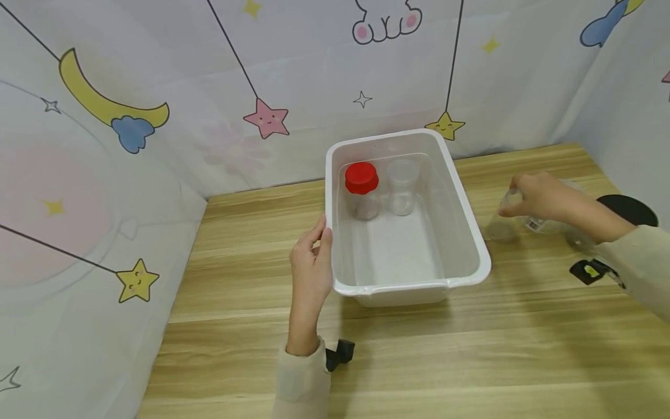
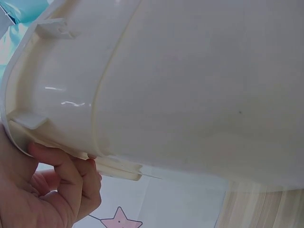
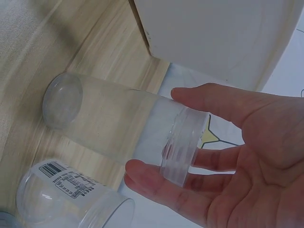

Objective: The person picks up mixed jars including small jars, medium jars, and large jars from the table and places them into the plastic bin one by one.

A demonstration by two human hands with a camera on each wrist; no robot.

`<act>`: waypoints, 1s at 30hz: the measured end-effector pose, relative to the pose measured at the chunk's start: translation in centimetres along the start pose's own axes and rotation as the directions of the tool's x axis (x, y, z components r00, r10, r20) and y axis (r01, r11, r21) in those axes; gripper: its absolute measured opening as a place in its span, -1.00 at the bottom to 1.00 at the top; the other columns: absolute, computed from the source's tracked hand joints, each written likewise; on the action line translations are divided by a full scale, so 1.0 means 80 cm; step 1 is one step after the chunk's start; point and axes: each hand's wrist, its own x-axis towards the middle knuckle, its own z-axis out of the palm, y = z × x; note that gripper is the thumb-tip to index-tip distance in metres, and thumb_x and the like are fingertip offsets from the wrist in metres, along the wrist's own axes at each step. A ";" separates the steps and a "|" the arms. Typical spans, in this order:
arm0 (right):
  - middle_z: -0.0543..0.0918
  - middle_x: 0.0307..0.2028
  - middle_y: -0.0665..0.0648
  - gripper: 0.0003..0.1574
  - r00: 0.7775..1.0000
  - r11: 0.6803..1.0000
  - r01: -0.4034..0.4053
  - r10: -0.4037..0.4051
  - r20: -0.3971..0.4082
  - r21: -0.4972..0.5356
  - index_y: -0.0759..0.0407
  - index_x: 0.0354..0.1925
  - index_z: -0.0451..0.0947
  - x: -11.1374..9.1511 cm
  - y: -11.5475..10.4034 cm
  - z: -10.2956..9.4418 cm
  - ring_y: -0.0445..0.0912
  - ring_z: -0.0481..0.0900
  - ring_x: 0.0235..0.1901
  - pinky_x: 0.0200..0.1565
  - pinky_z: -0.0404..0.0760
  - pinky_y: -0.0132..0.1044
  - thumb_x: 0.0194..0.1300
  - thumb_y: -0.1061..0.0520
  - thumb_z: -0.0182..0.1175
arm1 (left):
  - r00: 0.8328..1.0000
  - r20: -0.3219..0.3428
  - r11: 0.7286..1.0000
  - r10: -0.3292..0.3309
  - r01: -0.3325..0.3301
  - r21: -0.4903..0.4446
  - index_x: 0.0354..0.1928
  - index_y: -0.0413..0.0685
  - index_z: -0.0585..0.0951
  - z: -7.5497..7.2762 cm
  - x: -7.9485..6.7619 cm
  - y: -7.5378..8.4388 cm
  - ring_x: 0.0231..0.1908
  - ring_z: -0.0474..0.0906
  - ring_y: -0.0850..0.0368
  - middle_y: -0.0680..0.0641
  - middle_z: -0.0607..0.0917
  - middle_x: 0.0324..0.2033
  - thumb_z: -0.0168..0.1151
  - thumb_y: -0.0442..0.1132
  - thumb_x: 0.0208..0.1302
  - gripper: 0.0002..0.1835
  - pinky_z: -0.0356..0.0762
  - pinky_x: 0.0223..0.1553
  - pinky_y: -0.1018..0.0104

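Likely partway: red-lidded clear plastic jar (image 1: 362, 177) and clear-lidded plastic jar (image 1: 402, 185) inside white rectangular plastic tub (image 1: 408, 250), left hand (image 1: 311, 262) gripping its rim, right hand's (image 1: 539, 196) fingers holding clear cylindrical jar (image 3: 111, 116) outside, barcode-labelled clear jar (image 3: 66, 183) left.

From afar I can make out a left sleeve (image 1: 301, 381) at the near edge and a right sleeve (image 1: 641, 267) at the right, both long, plain, cream and ending at the wrist. Beyond them, the left hand (image 1: 311, 262) and right hand (image 1: 544, 198) are bare. Beside the left sleeve I see a small, angular black bracket (image 1: 344, 350) of blocky pieces, and by the right sleeve a flat, dark mount (image 1: 582, 272) with a yellow-green mark (image 1: 591, 271) on its face, joined to the sleeve by a narrower dark link (image 1: 607, 267).
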 end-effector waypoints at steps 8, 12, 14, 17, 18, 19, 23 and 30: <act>0.62 -0.30 0.47 -0.24 1.000 1.000 -0.014 0.014 0.021 0.027 0.72 -0.03 0.38 -0.001 0.001 -0.001 0.21 0.61 -0.35 -0.29 0.61 0.15 0.20 0.05 0.40 | 1.000 0.004 1.000 -0.010 0.010 -0.001 0.34 -0.24 0.47 0.001 0.001 0.000 -0.23 0.72 -0.25 -0.25 0.62 -0.06 0.08 -0.23 0.52 -0.57 0.73 -0.25 0.03; 0.63 -0.31 0.45 -0.25 0.999 0.999 -0.015 0.014 0.031 0.038 0.72 -0.02 0.38 -0.001 0.001 -0.002 0.25 0.63 -0.31 -0.26 0.62 0.17 0.21 0.05 0.39 | 1.000 0.005 1.000 -0.008 0.008 -0.007 0.33 -0.24 0.47 0.001 0.001 -0.001 -0.22 0.72 -0.27 -0.25 0.62 -0.07 0.07 -0.23 0.52 -0.57 0.73 -0.26 0.04; 0.63 -0.32 0.43 -0.25 0.999 0.999 -0.013 0.012 0.034 0.040 0.72 -0.01 0.38 -0.001 0.001 -0.003 0.23 0.63 -0.32 -0.27 0.62 0.17 0.21 0.06 0.38 | 1.000 0.005 1.000 -0.004 0.004 -0.011 0.33 -0.25 0.47 0.001 0.001 -0.001 -0.22 0.72 -0.28 -0.26 0.62 -0.07 0.07 -0.23 0.52 -0.57 0.73 -0.26 0.04; 0.63 -0.31 0.43 -0.25 0.999 0.999 -0.015 0.013 0.037 0.039 0.73 -0.01 0.38 0.000 0.002 -0.003 0.23 0.63 -0.32 -0.28 0.63 0.15 0.21 0.07 0.38 | 1.000 0.005 1.000 0.000 0.000 -0.014 0.33 -0.25 0.47 0.001 0.001 -0.002 -0.22 0.72 -0.29 -0.27 0.62 -0.07 0.08 -0.23 0.52 -0.57 0.73 -0.26 0.03; 0.63 -0.31 0.44 -0.25 0.999 0.999 -0.017 0.016 0.038 0.038 0.73 -0.01 0.38 0.000 0.002 -0.003 0.23 0.63 -0.32 -0.29 0.63 0.14 0.21 0.07 0.39 | 1.000 0.005 1.000 0.000 0.000 -0.016 0.33 -0.25 0.47 0.001 0.001 -0.002 -0.22 0.72 -0.29 -0.27 0.62 -0.07 0.08 -0.23 0.52 -0.57 0.73 -0.26 0.03; 0.63 -0.31 0.45 -0.24 0.999 0.999 -0.020 0.018 0.040 0.036 0.73 -0.01 0.37 0.000 0.002 -0.004 0.23 0.63 -0.32 -0.29 0.63 0.14 0.21 0.06 0.39 | 1.000 0.005 1.000 0.002 -0.002 -0.015 0.33 -0.25 0.47 0.001 0.001 -0.002 -0.22 0.72 -0.28 -0.27 0.62 -0.07 0.08 -0.23 0.52 -0.57 0.73 -0.26 0.03; 0.62 -0.29 0.48 -0.25 0.999 0.999 -0.026 0.024 0.042 0.037 0.73 -0.01 0.37 0.000 0.003 -0.005 0.26 0.63 -0.30 -0.31 0.63 0.12 0.20 0.07 0.39 | 1.000 0.004 1.000 0.003 -0.003 -0.017 0.33 -0.25 0.47 0.002 0.001 -0.001 -0.22 0.72 -0.27 -0.27 0.62 -0.07 0.08 -0.24 0.52 -0.57 0.72 -0.26 0.03; 0.63 -0.29 0.52 -0.25 0.999 1.000 -0.013 0.013 0.043 0.006 0.74 -0.02 0.38 0.001 0.001 -0.007 0.17 0.64 -0.40 -0.33 0.64 0.09 0.21 0.07 0.39 | 1.000 0.005 1.000 -0.012 0.012 -0.008 0.34 -0.23 0.46 0.001 0.000 -0.001 -0.21 0.73 -0.21 -0.26 0.62 -0.06 0.08 -0.22 0.52 -0.56 0.72 -0.25 0.01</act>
